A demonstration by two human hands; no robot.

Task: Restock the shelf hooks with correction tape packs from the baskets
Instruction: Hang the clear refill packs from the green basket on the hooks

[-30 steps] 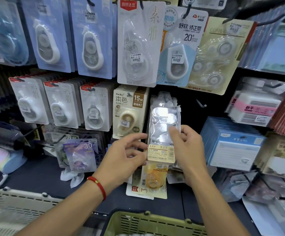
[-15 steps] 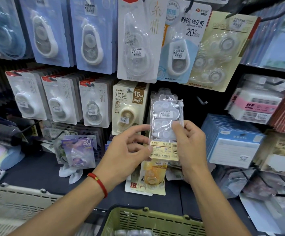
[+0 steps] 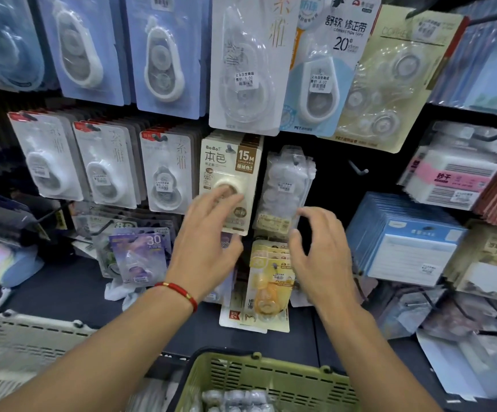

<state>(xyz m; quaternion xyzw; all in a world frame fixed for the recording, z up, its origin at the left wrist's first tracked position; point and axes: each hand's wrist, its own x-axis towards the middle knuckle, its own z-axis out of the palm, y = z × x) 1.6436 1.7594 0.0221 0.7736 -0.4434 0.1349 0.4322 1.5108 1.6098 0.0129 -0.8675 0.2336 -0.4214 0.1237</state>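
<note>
At the middle row of hooks, just right of the beige 15M card (image 3: 230,179), the clear pack of correction tapes (image 3: 285,188) now hangs on its hook by itself; half a second ago both hands were pinching it by its yellow label, lifting it toward the peg. The left hand (image 3: 208,242) has come away with fingers spread and loose, holding nothing, its fingertips overlapping the beige card. The right hand (image 3: 320,251) is likewise open and empty, fingers curled slightly, just beside the pack's lower right corner; whether a fingertip touches it I cannot tell. That looks like one pack placed, and I'd guess the next reach goes down to the green basket (image 3: 271,379) below, where more of the same shiny packs show. The hung pack is a see-through sleeve with pale rounded tape bodies stacked inside, a small white price sticker mid-way and the yellowish label at the bottom, sitting in front of others of its kind.
</note>
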